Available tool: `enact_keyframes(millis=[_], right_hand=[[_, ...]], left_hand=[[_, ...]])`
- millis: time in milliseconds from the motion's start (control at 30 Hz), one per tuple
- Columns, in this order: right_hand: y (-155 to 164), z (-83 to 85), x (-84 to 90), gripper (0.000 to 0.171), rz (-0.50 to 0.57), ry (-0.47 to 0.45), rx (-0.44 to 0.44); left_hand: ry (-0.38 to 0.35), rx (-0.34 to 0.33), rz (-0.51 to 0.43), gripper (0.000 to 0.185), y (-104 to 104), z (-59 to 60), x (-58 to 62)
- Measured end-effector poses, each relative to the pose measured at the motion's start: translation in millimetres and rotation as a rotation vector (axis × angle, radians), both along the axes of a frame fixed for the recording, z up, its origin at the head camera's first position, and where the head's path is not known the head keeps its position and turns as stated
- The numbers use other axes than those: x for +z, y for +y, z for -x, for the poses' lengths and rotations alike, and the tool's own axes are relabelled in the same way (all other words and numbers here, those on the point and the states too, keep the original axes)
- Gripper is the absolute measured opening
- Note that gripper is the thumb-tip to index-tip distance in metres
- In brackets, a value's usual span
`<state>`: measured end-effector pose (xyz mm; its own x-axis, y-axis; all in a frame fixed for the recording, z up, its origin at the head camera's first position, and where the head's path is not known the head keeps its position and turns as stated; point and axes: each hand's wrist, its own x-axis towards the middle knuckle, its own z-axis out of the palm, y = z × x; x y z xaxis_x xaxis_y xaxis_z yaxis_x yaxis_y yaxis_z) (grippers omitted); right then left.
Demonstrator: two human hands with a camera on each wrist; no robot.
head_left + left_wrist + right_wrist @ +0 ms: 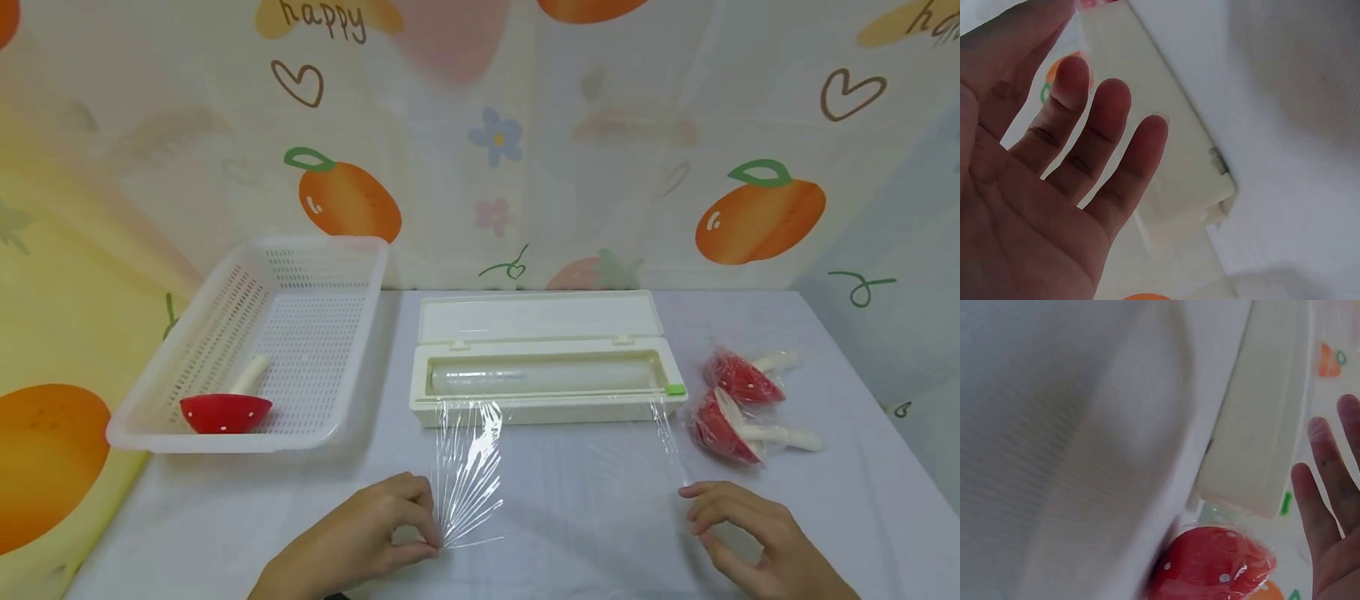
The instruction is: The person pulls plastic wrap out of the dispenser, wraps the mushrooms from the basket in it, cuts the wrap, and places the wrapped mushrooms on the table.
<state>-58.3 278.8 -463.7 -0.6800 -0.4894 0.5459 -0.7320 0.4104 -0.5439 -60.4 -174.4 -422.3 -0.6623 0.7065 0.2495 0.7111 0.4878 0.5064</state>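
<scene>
A sheet of plastic wrap [474, 467] stretches toward me from the front edge of a white dispenser box [547, 414]. The box's lid [536, 317] stands raised, and a roll of wrap [540, 375] lies inside. My left hand [375, 529] pinches the sheet's near left corner, drawing creases toward the fingertips. Beside the sheet's right edge is my right hand [765, 533], its thumb and fingers bent and apart; whether they touch the film is hard to tell. Two red toy mushrooms [742, 377] [720, 429] in clear wrap lie beyond the right hand.
At the left stands a white perforated basket [360, 350] holding an unwrapped red mushroom [225, 412] with a pale stem. A green slider [676, 390] sits at the box's right front corner. Behind the table hangs a patterned cloth [495, 192].
</scene>
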Motion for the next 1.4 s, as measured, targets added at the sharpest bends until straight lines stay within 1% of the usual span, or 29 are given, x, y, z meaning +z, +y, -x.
enact_keyframes(millis=[133, 233, 300, 367, 433, 467, 533, 633, 667, 767, 867, 1000, 1067, 1133, 1200, 1267, 1400], right_hand=[[-1, -0.8, -3.2, 0.052, -0.135, -0.016, -0.050], [-2, 0.6, -6.0, 0.052, -0.161, -0.001, -0.040], [-3, 0.9, -7.6, 0.051, -0.172, -0.006, -0.040], [-3, 0.8, -9.3, 0.049, -0.185, -0.034, -0.045], [-3, 0.8, -10.8, 0.046, -0.219, -0.058, -0.066], [-2, 0.6, -11.3, 0.043, -0.248, -0.083, -0.084], [-2, 0.9, -11.9, 0.035, -0.308, -0.128, -0.111], [-4, 2.8, -13.7, 0.026, -0.388, -0.131, -0.134], [-5, 3.6, -14.2, 0.021, -0.410, -0.140, -0.134], [-6, 8.6, -17.0, 0.015, -0.464, -0.127, -0.117], [-6, 14.2, -22.1, 0.013, -0.465, -0.077, -0.088], [-5, 19.4, -27.4, 0.019, -0.431, -0.012, -0.064], [-5, 20.2, -27.1, 0.019, -0.434, -0.033, -0.069], [-5, 21.2, -27.4, 0.022, -0.425, -0.032, -0.073], [-6, 21.6, -28.3, 0.026, -0.403, 0.000, -0.076], [-6, 22.1, -28.8, 0.028, -0.383, 0.016, -0.075], [-6, 22.9, -29.7, 0.029, -0.375, 0.032, -0.075]], left_hand=[[0.007, -0.013, 0.067, 0.013, 3, 1.3, -7.4], [0.001, -0.002, 0.097, 0.014, 5, 2.4, -12.4], [-0.023, 0.019, 0.103, 0.016, 5, 3.1, -15.5], [-0.051, 0.044, 0.110, 0.017, 5, 3.8, -17.7], [-0.097, 0.074, 0.126, 0.016, 6, 4.6, -19.3], [-0.119, 0.089, 0.141, 0.015, 6, 5.1, -20.0], [-0.141, 0.114, 0.177, 0.014, 6, 6.3, -21.4], [-0.153, 0.144, 0.219, 0.016, 7, 7.1, -24.5], [-0.152, 0.152, 0.233, 0.015, 7, 7.0, -25.6], [-0.145, 0.163, 0.257, 0.013, 7, 6.4, -27.0], [-0.131, 0.162, 0.260, 0.009, 5, 5.3, -26.6], [-0.131, 0.155, 0.232, 0.008, 2, 3.5, -26.6], [-0.138, 0.141, 0.220, 0.008, 1, 2.8, -27.1], [-0.130, 0.123, 0.218, 0.008, 1, 2.0, -27.1], [-0.131, 0.121, 0.223, 0.008, 1, 0.4, -25.8], [-0.134, 0.139, 0.240, 0.010, 0, -2.0, -23.1], [-0.166, 0.206, 0.257, 0.014, -4, -6.1, -14.7]])
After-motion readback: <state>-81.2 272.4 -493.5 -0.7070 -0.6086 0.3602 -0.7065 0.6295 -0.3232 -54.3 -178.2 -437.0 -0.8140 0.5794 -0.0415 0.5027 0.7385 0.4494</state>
